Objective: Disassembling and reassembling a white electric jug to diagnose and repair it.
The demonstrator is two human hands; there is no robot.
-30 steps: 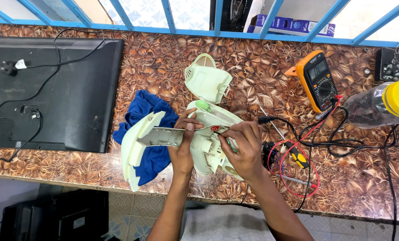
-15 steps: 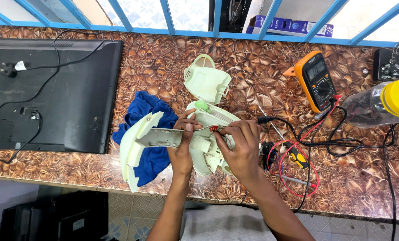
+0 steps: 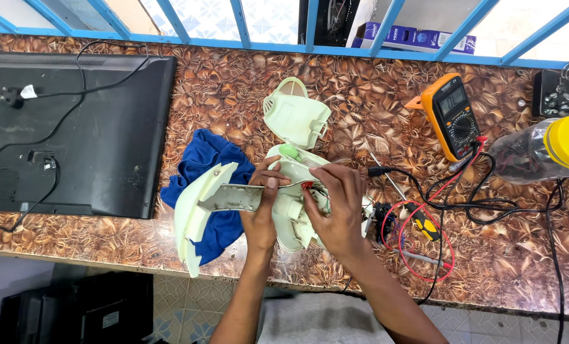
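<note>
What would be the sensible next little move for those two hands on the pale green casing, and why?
Probably to keep the left hand steady and let the right hand work a little deeper into the opened pale green casing. The left hand grips the casing beside the flat grey plate, while the right hand's fingertips sit at the exposed red parts inside, so the shell needs bracing.

Plastic bottle (image 3: pixel 539 150) cut off at right edge; wiring beneath the hands hidden.

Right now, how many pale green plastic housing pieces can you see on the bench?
3: a loose cover with a handle behind the hands, the curved shell over the blue cloth, and the body between both hands. Smaller parts may be hidden under the hands.
</note>
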